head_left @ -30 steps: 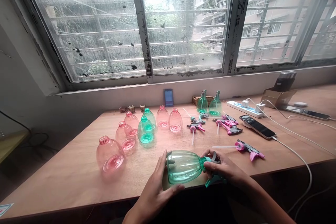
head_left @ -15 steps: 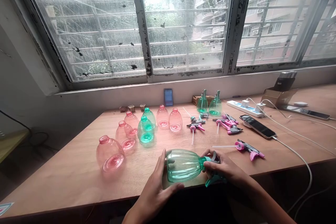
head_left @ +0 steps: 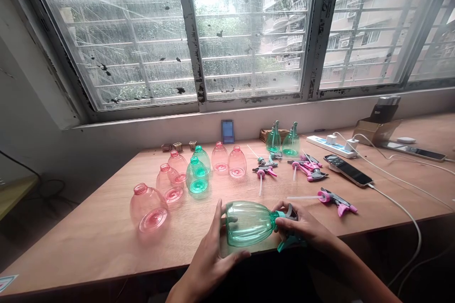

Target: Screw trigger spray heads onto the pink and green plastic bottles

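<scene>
A clear green spray bottle [head_left: 249, 225] lies on its side in the air over the table's front edge, its base to the left. My left hand [head_left: 212, 252] cups the base, fingers behind it and thumb along the underside. At the neck, my right hand [head_left: 300, 223] grips the grey and teal spray head [head_left: 288, 242], partly hiding it. Just beyond that hand lies a loose pink and grey spray head [head_left: 336, 200] with its straw pointing left.
Several pink bottles [head_left: 148, 210] and two green bottles [head_left: 197, 177] stand open on the left. Further back are loose spray heads [head_left: 307, 168] and two green bottles with heads [head_left: 291, 141]. A phone [head_left: 348, 170], power strip [head_left: 332, 147] and white cables occupy the right.
My left hand's fingers have shifted slightly on the bottle's base. The bottle and my right hand look almost unchanged.
</scene>
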Tool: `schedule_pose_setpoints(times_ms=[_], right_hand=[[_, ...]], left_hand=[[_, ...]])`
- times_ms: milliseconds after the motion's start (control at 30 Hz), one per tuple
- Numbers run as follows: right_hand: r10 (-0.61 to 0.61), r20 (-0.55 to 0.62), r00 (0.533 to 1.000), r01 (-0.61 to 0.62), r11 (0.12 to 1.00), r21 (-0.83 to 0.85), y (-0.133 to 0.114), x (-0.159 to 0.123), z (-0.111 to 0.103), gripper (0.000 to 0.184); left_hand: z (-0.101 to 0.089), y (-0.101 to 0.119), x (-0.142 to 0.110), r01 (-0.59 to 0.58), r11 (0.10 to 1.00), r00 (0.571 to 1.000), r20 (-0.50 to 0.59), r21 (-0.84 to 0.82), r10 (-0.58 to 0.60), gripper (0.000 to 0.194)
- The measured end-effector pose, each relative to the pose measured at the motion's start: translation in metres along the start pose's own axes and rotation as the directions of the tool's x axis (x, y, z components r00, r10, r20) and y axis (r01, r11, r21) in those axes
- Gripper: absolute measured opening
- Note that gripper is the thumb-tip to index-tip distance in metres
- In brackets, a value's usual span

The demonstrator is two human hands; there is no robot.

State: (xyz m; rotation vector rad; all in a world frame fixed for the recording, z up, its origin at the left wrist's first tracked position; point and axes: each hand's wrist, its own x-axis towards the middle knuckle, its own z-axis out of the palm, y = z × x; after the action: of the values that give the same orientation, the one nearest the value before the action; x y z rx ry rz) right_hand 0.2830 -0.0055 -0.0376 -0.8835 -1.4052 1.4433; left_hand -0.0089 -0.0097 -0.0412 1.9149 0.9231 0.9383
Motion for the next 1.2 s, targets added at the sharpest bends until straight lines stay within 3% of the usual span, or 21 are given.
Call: schedule_pose_setpoints(times_ms=[200, 367, 500, 733, 1200], right_hand=[[-0.009, -0.005, 1.000, 0.009, 1.000, -0.009, 0.0018, 0.0009, -0.0020, 0.038], [-0.009, -0.002, 1.000, 0.009, 1.000, 0.000, 0.0047, 0.0012, -0.0027, 0.039], [-0.005, -0.004, 1.000, 0.005, 1.000, 0.000, 0.0068, 0.0026, -0.0028, 0.040], [-0.001, -0.018, 1.000, 0.000, 1.000, -0.019, 0.0023, 0.0016, -0.0010, 0.042], [0.001, -0.011, 1.000, -0.001, 1.000, 0.005, 0.0035, 0.0009, -0.0013, 0.039]], left_hand=[[-0.0011, 0.0044, 0.0011, -0.019, 0.997, 1.000, -0.003, 0.070, 0.019, 0.094], [-0.0002, 0.0033, 0.0019, -0.050, 0.996, 0.999, 0.005, 0.077, 0.050, 0.096], [0.0011, 0.0026, 0.0014, 0.015, 1.000, 1.000, 0.004, 0.023, -0.015, 0.114], [-0.0011, 0.0071, 0.0018, 0.028, 0.999, 1.000, -0.005, 0.017, -0.028, 0.095], [-0.0006, -0.0002, 0.0001, -0.044, 0.996, 0.999, 0.022, 0.078, 0.042, 0.105]])
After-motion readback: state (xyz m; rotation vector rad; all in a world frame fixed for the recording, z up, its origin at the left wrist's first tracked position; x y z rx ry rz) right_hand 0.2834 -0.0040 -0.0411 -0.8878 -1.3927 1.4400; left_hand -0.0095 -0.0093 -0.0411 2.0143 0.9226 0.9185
